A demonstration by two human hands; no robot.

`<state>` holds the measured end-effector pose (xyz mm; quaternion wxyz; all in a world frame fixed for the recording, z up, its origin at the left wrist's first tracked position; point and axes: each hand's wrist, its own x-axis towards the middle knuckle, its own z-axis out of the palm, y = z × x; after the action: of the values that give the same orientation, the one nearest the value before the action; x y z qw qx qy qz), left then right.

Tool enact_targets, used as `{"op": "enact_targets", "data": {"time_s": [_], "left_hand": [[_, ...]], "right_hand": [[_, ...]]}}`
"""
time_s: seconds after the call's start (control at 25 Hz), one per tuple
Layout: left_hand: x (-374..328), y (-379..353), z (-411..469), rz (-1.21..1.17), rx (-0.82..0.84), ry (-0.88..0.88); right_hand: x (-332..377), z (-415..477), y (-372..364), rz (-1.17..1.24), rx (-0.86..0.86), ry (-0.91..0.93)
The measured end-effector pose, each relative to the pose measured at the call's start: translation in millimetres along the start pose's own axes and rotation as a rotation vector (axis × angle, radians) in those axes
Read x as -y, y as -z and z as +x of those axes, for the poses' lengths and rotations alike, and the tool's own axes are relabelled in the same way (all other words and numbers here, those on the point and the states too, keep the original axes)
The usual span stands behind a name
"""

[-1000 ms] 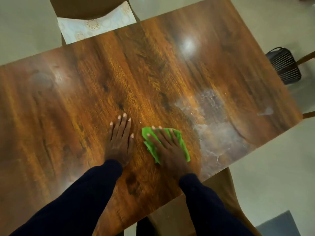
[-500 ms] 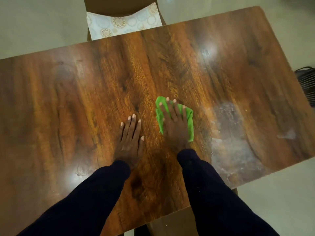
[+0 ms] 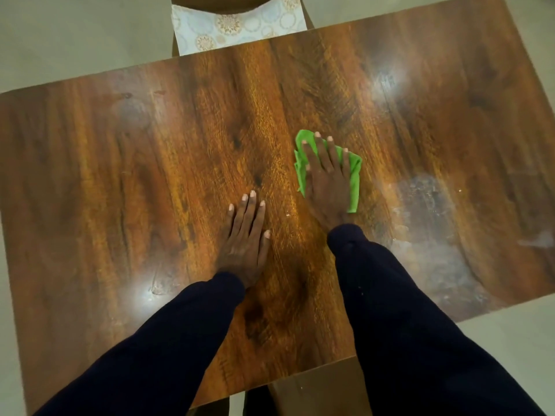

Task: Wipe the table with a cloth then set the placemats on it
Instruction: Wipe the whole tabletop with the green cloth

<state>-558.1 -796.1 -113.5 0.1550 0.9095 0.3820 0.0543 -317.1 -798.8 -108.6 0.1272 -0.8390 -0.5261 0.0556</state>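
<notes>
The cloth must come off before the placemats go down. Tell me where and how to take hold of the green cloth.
Pinch the green cloth at its bunched far-left corner, coming down from above. The right hand presses most of it flat on the table, so the edges likely offer little; that crumpled corner pokes out beyond the hand.

green cloth (image 3: 354, 187), brown wood-grain table (image 3: 150, 175), circle-patterned white placemat (image 3: 240, 24)
</notes>
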Motion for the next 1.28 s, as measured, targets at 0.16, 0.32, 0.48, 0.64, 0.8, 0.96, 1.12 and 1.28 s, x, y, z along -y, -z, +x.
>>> {"op": "enact_targets", "data": {"time_s": [0.16,0.32,0.48,0.64,0.8,0.96,1.12,1.28], "left_hand": [[-1,3,-2,-0.046,-0.021,0.019],[-1,5,3,-0.114,-0.04,0.019],[9,-2,-11,-0.178,0.182,0.103],[6,2,-13,-0.205,0.05,0.047],[3,0,-4,-0.12,-0.121,-0.092],[9,4,-19,-0.192,-0.177,-0.17],[-4,4,-78,-0.305,-0.106,-0.147],[-32,-8,-144,-0.349,-0.014,-0.13]], "right_hand": [[25,-47,-2,-0.01,0.077,0.196],[34,-137,1,0.054,0.176,0.277],[22,-244,15,0.087,0.288,0.307],[0,-304,30,0.086,0.251,0.198],[17,-242,13,0.033,0.067,-0.145],[55,-213,-3,0.047,0.034,-0.185],[69,-316,0,0.073,0.138,0.012],[36,-378,17,0.086,0.119,-0.08]]}}
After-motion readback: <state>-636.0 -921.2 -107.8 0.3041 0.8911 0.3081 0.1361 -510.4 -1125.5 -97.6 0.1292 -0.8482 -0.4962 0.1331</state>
